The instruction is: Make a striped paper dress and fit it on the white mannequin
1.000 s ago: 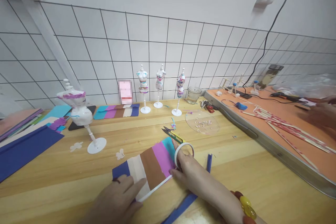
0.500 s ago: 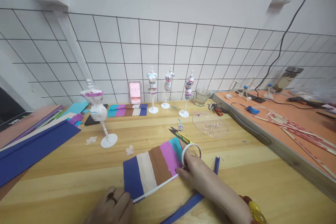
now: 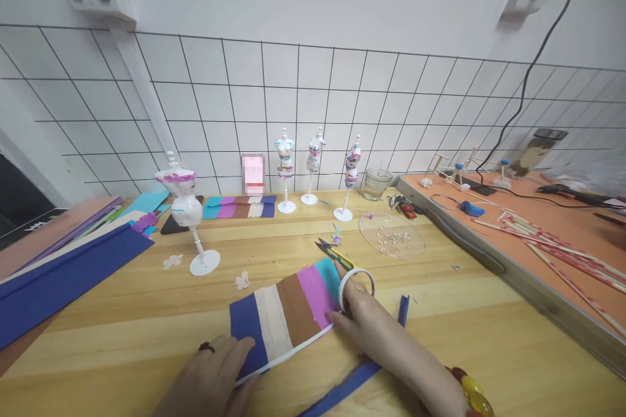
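Note:
A strip of crepe paper (image 3: 287, 311) in blue, cream, brown, pink and turquoise bands lies on the wooden table. White tape (image 3: 293, 353) runs along its near edge. My left hand (image 3: 215, 365) is closed at the blue end, fingers on top and thumb at the taped edge. Around the fingers of my right hand (image 3: 364, 316) sits the tape roll (image 3: 356, 270); its thumb and fingertips press the pink and turquoise end. Small yellow-handled thread snips (image 3: 337, 255) lie just beyond. A loose blue paper strip (image 3: 349, 383) passes under my right forearm.
Dress-form figurines stand behind, the largest form (image 3: 182, 199) at left. Folded coloured paper (image 3: 73, 273) fills the left side. A clear disc (image 3: 391, 236) with small beads, a glass (image 3: 376, 184) and an orange board (image 3: 538, 241) with sticks are at right.
My left hand has shifted onto the blue end, its fingers now reaching over the paper and its thumb at the taped edge. The right hand has hardly moved. The view has tilted slightly upward.

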The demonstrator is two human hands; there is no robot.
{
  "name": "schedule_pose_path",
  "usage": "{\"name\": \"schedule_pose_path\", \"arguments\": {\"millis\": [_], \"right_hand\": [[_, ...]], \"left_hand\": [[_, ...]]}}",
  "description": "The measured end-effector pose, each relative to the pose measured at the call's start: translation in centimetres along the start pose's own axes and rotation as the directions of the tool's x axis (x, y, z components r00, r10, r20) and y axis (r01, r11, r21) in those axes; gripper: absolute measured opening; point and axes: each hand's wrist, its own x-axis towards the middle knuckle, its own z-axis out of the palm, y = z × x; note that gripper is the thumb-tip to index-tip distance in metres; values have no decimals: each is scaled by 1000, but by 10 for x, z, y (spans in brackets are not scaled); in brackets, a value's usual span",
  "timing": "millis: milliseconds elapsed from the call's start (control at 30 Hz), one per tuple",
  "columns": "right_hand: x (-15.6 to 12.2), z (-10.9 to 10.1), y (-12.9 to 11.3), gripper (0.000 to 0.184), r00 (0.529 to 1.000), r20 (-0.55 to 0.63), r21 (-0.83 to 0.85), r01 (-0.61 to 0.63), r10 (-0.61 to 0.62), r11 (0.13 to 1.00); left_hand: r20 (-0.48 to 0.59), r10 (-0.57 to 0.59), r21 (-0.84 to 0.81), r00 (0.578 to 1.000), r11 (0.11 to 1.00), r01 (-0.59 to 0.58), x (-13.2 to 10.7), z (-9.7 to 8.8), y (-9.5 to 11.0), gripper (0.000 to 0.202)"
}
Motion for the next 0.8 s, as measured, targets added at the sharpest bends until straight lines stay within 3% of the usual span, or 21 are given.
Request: {"name": "schedule_pose_path", "arguments": {"millis": [100,200,267,433,567,700,800], "right_hand": [[0,0,-1,67,1000,-7,16,-14,14,1000],[0,0,-2,70,1000,-8,45,-23,23,999],[0,-1,-3,70,1000,-12,50,-20,21,999],[0,1,0,68,999,-33,47,-6,8,999],[1,2,0,61,998,-58,53,-3,6,999],[1,0,-2,41,998,-56,41,-41,43,998],[1,-1,-2,44,997,-54,41,-47,49,998]], "left_hand": [[91,-34,-15,995,999,36,4,-2,5,22],[137,-16,12,990,1000,14,8,0,10,5],[106,54,64,993,996,-61,10,4,12,14],[-92,249,212,964,951,-225,16,17,16,27],[-91,246,225,965,949,-220,26,19,22,28],[-105,249,243,963,945,-218,31,20,22,30],[-82,236,229,968,950,-212,25,22,18,28]]}}
